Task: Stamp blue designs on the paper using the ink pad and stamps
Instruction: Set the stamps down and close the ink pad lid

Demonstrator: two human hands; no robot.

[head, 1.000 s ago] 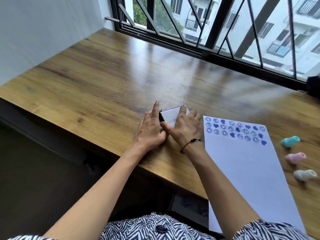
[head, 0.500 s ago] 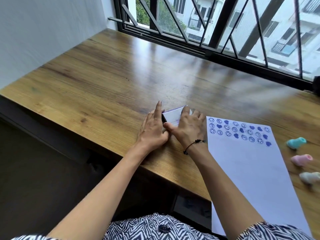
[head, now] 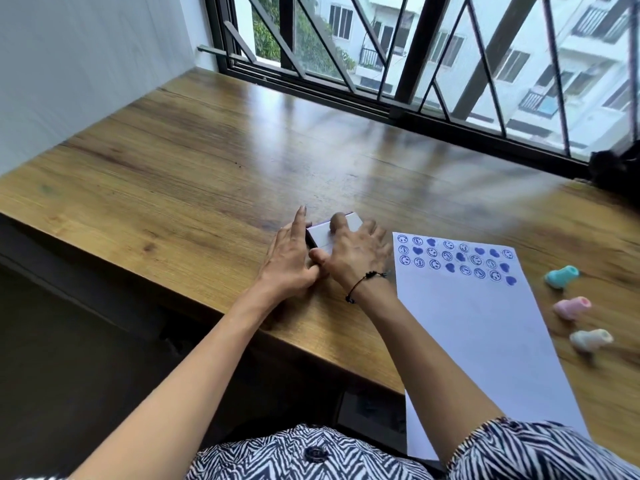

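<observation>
Both hands are working on the ink pad, a small pale rectangular case sitting on the desk just left of the paper. The left hand is lying flat against the case's left side, index finger stretched along its edge. The right hand is spread open over the top, one fingertip pressing near the far edge and the thumb at the near left corner; neither hand is clenched around anything. The case's long axis is running from near left to far right. The case looks shut, though the hands are hiding most of it, so I cannot be sure.

The three stamps, teal, pink and cream, are lying on their sides well to the right, beyond the paper's right edge, so the right hand is the nearer one to them. The paper is carrying three rows of blue smiley and heart prints along its far end, with the rest blank.
</observation>
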